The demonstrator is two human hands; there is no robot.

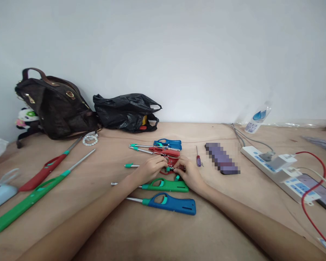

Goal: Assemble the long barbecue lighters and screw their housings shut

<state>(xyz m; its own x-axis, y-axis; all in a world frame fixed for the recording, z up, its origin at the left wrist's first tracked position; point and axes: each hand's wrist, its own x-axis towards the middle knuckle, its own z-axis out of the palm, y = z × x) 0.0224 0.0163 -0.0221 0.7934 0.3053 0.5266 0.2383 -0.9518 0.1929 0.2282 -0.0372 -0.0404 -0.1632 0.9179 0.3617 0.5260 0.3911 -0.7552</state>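
Both hands meet over a red stick lighter [172, 161] whose casing looks opened, with small wires and teal parts showing. My left hand [151, 167] has its fingertips pinched together at the lighter's left part; its metal tube pokes out beyond the wrist side. From the right, my right hand [189, 172] pinches at the same spot, fingers bent. What exactly sits in either pinch is too small to make out. Closer to me lie a green lighter [165, 185] and a blue lighter [172, 205]. Behind the hands are another red lighter [168, 151] and blue lighter casing [168, 142].
A purple-handled screwdriver [198, 160] and a blurred-out phone [222, 159] lie right of my hands. Farther right are a power strip [277, 175] with cables and a bottle [258, 117]. Left are long red [43, 173] and green lighters [29, 203], a backpack [57, 108] and a black bag [122, 110].
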